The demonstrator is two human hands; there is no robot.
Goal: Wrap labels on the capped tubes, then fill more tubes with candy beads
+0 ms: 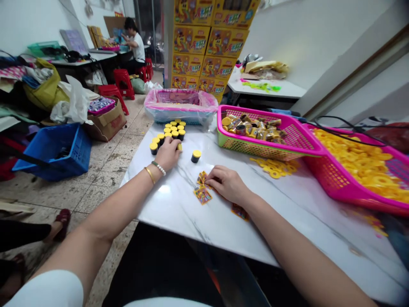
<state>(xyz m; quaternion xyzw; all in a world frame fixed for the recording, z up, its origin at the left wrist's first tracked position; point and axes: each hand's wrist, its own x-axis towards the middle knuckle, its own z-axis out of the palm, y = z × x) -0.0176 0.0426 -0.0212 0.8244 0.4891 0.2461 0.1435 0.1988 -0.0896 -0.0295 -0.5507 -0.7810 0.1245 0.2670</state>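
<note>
My left hand (pixel 168 153) is closed over a small black container with a yellow lid at the near end of a cluster of such containers (pixel 171 130) on the white marble table (pixel 179 204). One more container (pixel 196 156) stands alone between my hands. My right hand (pixel 225 183) rests on the table with its fingers curled, pinching at a few small colourful stickers (pixel 202 179); another sticker (pixel 203 195) lies just in front of it.
A pink-and-green basket (pixel 297 143) holds wrapped yellow items, and a second pink basket (pixel 348 187) holds yellow rings; loose rings (pixel 275 166) lie between. A plastic-lined basket (pixel 180 104) sits at the far edge. A blue crate (pixel 54 149) stands on the floor. Another person (pixel 136 42) sits far back.
</note>
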